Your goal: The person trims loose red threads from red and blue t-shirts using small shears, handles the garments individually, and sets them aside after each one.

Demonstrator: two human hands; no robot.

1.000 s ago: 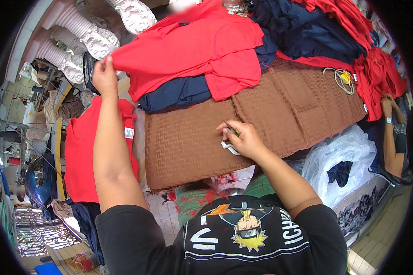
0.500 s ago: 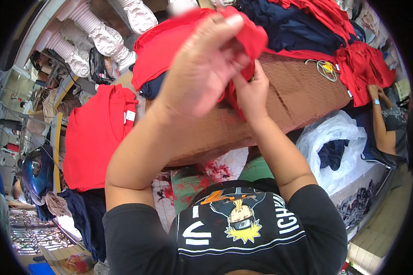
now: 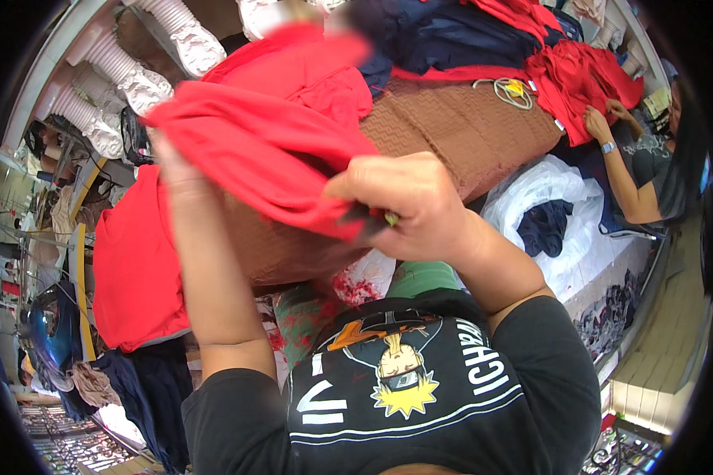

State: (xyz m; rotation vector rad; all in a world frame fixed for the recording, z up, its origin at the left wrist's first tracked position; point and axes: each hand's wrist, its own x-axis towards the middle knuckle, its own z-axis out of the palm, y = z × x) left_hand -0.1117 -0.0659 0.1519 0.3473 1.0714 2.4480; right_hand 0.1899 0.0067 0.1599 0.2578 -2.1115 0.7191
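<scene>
red garment: raised above the brown quilted bench, spanning both hands.
right hand: fingers closed on the near edge, with a small green-and-dark tool.
left hand: at the far end; fingers blurred and covered by cloth, closure cannot be told.
hold rationale: 2 hands set apart, likely to extend the fabric.
change, 0.5 s: left hand no longer overlaps the garment centrally; it is now farther left.

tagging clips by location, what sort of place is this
Probably a small garment workshop: the person's right hand grips a red garment, more red cloth lies at the left, and dark cloth sits in a plastic bag.
</scene>
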